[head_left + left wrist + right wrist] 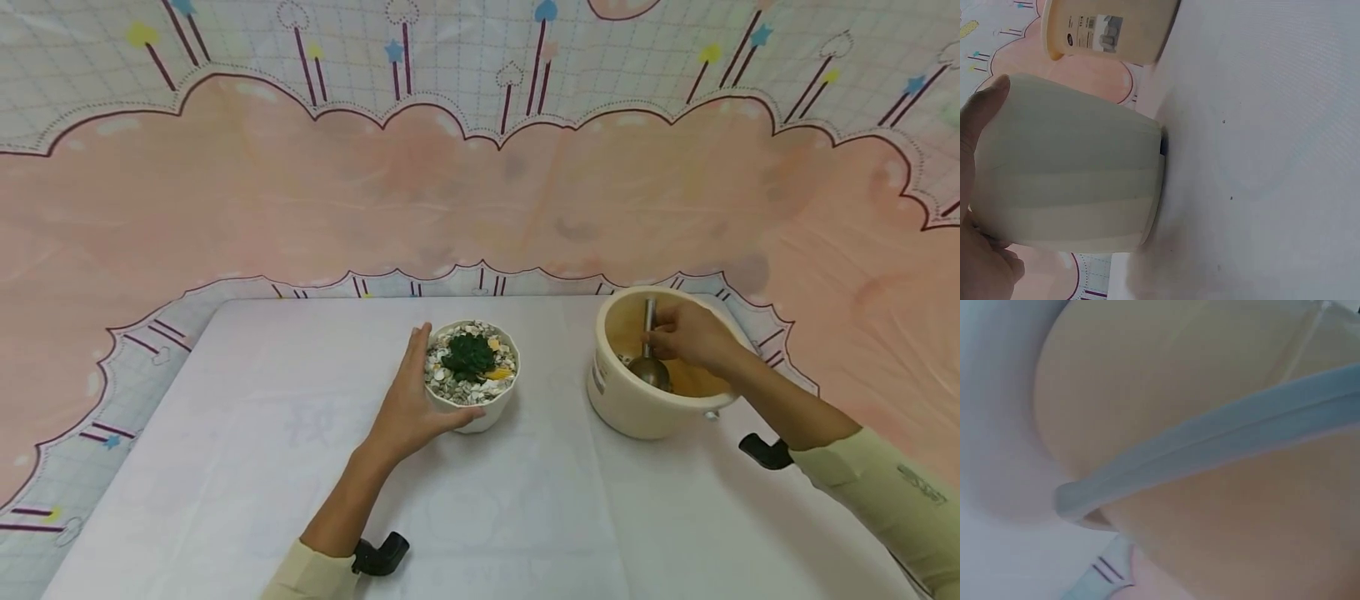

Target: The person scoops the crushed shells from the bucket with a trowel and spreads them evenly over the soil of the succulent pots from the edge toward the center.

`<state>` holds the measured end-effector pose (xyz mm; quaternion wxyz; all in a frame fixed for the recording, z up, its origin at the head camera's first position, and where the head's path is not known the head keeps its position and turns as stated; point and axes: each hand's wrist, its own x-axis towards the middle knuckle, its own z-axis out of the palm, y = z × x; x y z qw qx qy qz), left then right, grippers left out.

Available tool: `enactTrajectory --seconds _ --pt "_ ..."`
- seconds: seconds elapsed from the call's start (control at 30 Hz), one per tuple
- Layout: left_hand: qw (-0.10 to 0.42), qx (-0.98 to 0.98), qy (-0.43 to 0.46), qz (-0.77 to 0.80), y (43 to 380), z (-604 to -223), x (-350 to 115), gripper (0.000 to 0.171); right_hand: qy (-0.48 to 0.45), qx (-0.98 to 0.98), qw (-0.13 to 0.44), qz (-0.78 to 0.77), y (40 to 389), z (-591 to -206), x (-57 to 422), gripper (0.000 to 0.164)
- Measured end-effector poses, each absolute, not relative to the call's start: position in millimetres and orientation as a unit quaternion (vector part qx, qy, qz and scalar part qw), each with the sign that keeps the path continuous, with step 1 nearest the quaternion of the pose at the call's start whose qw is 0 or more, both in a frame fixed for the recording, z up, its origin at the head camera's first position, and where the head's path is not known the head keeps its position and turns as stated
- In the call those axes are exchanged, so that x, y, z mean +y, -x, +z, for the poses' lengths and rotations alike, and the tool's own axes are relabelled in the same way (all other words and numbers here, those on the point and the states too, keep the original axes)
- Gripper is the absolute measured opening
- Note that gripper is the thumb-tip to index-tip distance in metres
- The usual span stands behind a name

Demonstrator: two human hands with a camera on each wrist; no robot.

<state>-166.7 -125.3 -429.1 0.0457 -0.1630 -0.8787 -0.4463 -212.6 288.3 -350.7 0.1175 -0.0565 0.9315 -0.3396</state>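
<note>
My left hand [411, 417] holds a white faceted flower pot [487, 414] at its left and front, thumb along the front near the rim. Inside the pot, a dark green succulent [469, 357] stands among pale stone chips [450, 385] with some yellow pieces. In the left wrist view the pot [1079, 169] shows from the side, with fingers at its rim. Reaching into a cream bucket [637, 417] on the right, my right hand [686, 337] grips a metal spoon [651, 372] by its upright handle, bowl downward. The bucket wall hides most of its contents.
Both the pot and the bucket stand on a white-covered table [300, 433]. A carrying handle [1210, 447] crosses the bucket's outside in the right wrist view. A patterned peach and white cloth [480, 200] hangs behind the table.
</note>
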Motion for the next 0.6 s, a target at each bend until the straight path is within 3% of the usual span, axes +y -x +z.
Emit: enactTrajectory --seconds 0.2,0.37,0.6 --pt "0.045 -0.904 0.189 -0.381 162.4 -424.2 -132.0 0.126 0.069 0.978 0.077 -0.182 187.2 -343.5 279.1 0.059" --pt "0.044 -0.916 0.193 -0.35 158.0 -413.4 -136.8 0.109 0.07 0.984 0.023 -0.162 164.5 -340.0 270.5 0.062" --pt "0.036 -0.928 0.181 -0.323 154.5 -405.5 -141.9 0.103 0.083 0.985 -0.054 -0.14 137.4 -348.4 262.9 0.067"
